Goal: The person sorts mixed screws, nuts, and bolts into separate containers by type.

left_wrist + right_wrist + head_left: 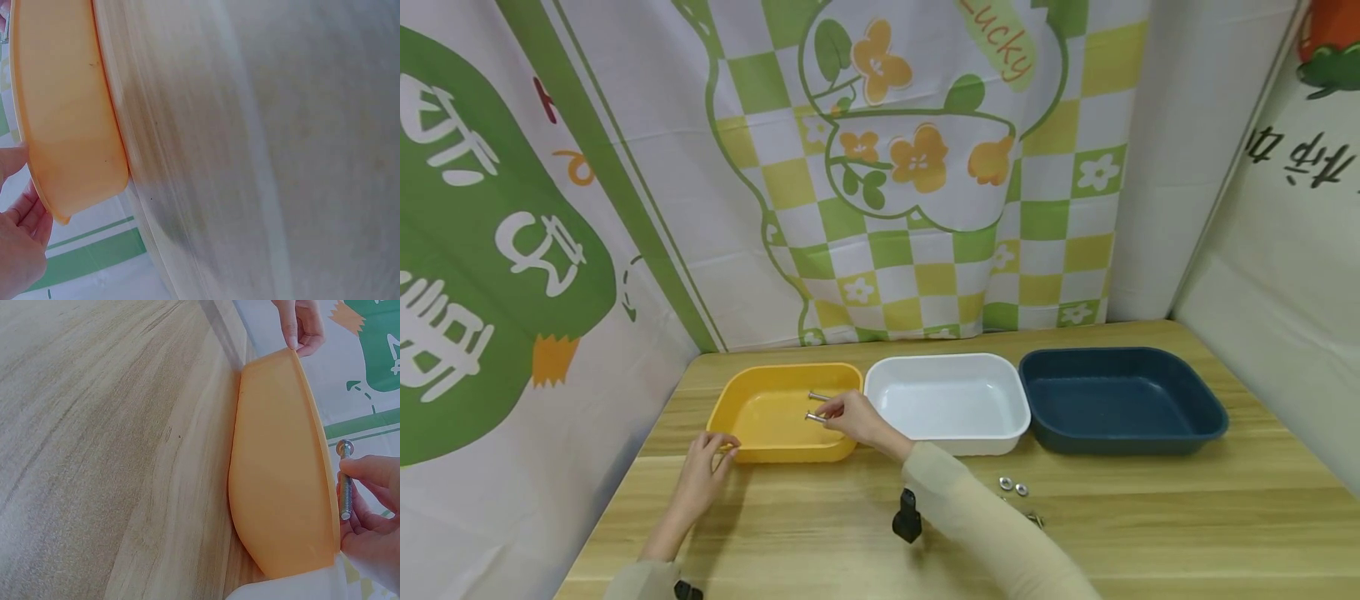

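The yellow tray [775,454] stands on the left of the table. At its front left corner my left hand [703,471] pinches the rim, the thumb on one side and fingers on the other, as the left wrist view shows. My right hand [857,417] is over the tray's right part. Between its thumb and fingers it pinches a silver bolt [345,481], whose head and threaded shaft show in the right wrist view. A second bolt [818,397] appears just behind that hand, inside the tray's outline; whether the fingers touch it I cannot tell.
A white tray [947,444] adjoins the yellow one, and a dark blue tray [1123,444] stands right of it. Several nuts [1006,483] and small metal pieces [1035,520] lie near my right forearm, which partly hides them. Printed cloth [917,275] hangs behind the table.
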Tool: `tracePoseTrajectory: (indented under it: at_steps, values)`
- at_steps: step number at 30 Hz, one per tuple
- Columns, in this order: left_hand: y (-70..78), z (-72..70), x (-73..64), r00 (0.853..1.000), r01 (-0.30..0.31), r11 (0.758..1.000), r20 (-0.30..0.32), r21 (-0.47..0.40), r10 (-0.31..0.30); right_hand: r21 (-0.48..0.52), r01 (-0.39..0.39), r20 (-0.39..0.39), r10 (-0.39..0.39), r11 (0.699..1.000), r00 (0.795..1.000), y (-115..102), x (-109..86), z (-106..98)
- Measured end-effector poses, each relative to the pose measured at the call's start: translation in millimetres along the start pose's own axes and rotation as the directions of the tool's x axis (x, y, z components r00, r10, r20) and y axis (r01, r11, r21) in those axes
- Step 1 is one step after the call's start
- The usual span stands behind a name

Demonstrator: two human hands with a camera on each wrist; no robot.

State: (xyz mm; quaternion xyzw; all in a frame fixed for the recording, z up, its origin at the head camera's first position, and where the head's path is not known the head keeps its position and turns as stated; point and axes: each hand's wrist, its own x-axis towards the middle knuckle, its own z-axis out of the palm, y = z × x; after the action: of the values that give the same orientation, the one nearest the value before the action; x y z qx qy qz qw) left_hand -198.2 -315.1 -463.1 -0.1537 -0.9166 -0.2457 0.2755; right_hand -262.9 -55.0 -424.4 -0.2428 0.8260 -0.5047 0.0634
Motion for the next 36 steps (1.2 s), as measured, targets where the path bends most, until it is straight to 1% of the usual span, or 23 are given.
tracePoseTrajectory:
  at_steps: [3,10,11,15,17,18,22,28,32,36]
  values:
    - [0.9,-0.7,0.2,1.000,-0.006,1.000,-0.001,0.004,0.006,0.000,-0.001,-0.006,0.001,1.000,1.000,0.9,0.5,1.2]
    - [0.7,-0.1,-0.1,1.000,0.006,1.000,0.003,-0.004,-0.006,0.018,0.009,-0.004,-0.009,1.000,1.000,3.4,-0.1,0.1]
    - [0.7,0.0,0.0,1.000,0.006,1.000,0.003,-0.003,-0.006,0.025,0.045,-0.006,-0.045,0.999,0.999,11.4,2.5,1.4]
    - [0.6,0.3,-0.3,1.000,-0.002,1.000,0.006,0.004,0.002,0.089,0.049,0.022,-0.051,0.995,0.998,10.7,-5.1,-6.5]
    - [0.6,0.3,-0.2,1.000,-0.008,1.000,0.004,0.003,0.008,0.093,0.063,0.027,-0.066,0.994,0.997,10.7,-8.8,-11.2]
    - [0.5,0.3,-0.1,1.000,-0.009,1.000,0.003,0.001,0.009,0.090,0.040,0.036,-0.043,0.995,0.998,3.0,-14.2,-16.5]
    - [0.1,0.3,1.0,1.000,-0.013,1.000,-0.006,-0.005,0.013,0.023,0.086,0.041,-0.087,0.996,0.995,4.3,-19.5,-26.3]
    - [0.5,-0.7,1.7,1.000,-0.010,1.000,0.010,0.002,0.010,0.004,0.097,0.066,-0.097,0.995,0.993,2.9,-33.0,-41.1]
    - [1.4,-1.2,1.5,1.000,-0.006,1.000,0.020,0.005,0.006,-0.020,0.132,0.086,-0.130,0.991,0.988,1.8,-41.9,-49.0]
    - [1.5,-1.0,1.7,1.000,-0.006,1.000,0.014,0.004,0.006,-0.064,0.178,0.112,-0.170,0.982,0.979,3.3,-49.5,-55.9]
